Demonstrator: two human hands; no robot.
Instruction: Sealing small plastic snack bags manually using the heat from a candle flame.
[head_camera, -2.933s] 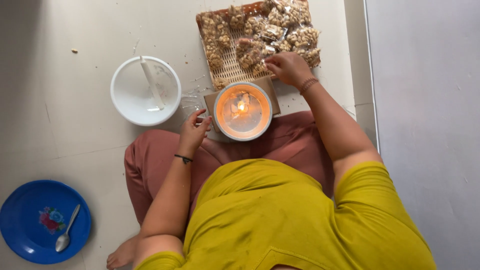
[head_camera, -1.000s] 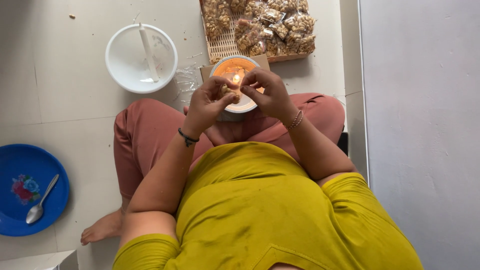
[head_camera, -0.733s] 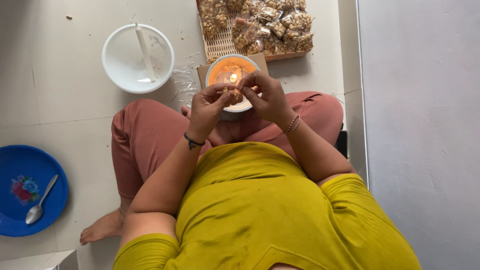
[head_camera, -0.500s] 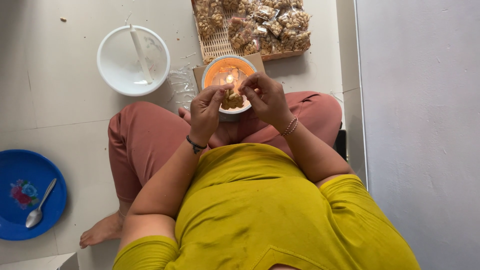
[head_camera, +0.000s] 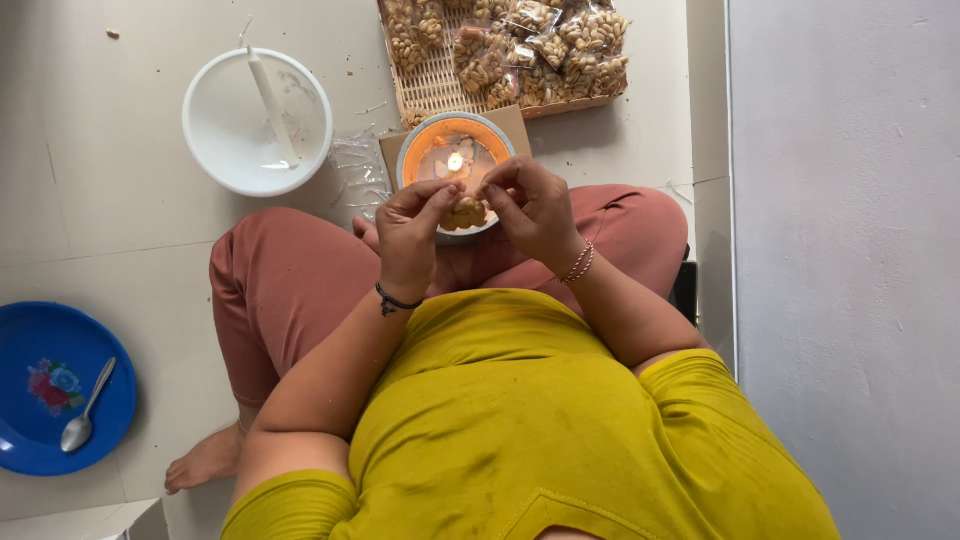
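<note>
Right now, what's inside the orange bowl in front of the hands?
A small lit flame sits in the orange bowl. The near part is covered by the left hand, the right hand and the small packet of nuts held between them.

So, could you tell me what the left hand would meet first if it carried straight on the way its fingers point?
Probably the bowl with the lit candle: the left hand, pinching a small packet, points up the picture towards it. Depth is unclear.

Small clear packets of brown nuts (head_camera: 520, 45) heap on a woven tray (head_camera: 432, 85); another packet (head_camera: 464, 213) is pinched above the bowl.
</note>
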